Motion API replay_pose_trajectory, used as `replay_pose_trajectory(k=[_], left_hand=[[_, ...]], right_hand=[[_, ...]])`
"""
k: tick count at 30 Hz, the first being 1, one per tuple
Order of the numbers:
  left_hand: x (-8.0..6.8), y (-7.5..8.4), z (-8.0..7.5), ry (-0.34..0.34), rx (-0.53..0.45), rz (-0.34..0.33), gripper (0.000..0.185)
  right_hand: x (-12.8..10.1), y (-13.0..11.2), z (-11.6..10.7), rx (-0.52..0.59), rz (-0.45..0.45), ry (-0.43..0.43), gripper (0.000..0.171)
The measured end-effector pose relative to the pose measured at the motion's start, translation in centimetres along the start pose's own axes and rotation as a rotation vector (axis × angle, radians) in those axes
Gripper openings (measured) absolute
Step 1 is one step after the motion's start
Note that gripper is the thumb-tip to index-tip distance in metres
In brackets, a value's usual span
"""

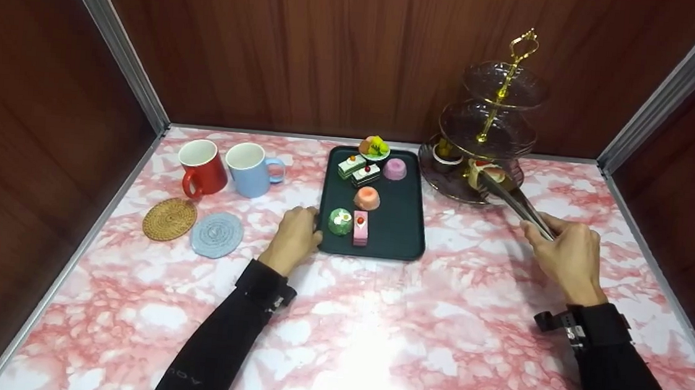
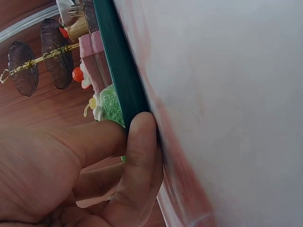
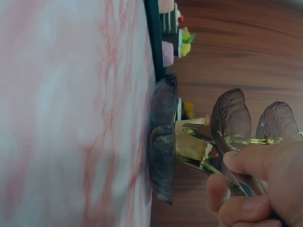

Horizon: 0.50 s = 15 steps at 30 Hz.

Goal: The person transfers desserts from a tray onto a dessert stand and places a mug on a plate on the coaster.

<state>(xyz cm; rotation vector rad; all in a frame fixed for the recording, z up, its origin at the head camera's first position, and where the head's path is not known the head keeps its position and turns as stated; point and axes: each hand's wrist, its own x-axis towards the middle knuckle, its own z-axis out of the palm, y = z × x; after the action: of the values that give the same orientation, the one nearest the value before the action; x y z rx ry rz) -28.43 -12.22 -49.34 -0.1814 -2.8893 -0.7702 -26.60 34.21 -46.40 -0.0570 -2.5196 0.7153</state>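
Our right hand [image 1: 566, 252] pinches tongs [image 1: 511, 198] around a cake [image 1: 487, 172] on the stand's bottom tier [image 1: 447, 187] — left hand [image 1: 296, 237] grips the tray [image 1: 393, 239] edge, seven cakes left

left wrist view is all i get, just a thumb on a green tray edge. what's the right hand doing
Observer: The right hand grips metal tongs whose tips reach into the bottom tier of the cake stand.
Operator: tongs holding anything
Observer: The right wrist view shows the tong tips on either side of a small cake in a gold wrapper on that tier.
Operator: how many cakes on the tray
Observer: Seven show on the tray in the head view; the fruit-topped one sits at its far edge.
Operator: anything left of my hand
Observer: Two round coasters lie to the left of the left hand, with a red mug and a blue mug behind them.
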Motion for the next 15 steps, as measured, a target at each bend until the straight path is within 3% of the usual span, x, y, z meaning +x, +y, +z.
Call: replay_pose_trajectory(k=[15], left_hand=[[0.0,0.0,0.0,-0.023,-0.005,-0.027,0.037]], right_hand=[[1.4,1.0,0.6,-0.018,0.107,-0.054,0.051]])
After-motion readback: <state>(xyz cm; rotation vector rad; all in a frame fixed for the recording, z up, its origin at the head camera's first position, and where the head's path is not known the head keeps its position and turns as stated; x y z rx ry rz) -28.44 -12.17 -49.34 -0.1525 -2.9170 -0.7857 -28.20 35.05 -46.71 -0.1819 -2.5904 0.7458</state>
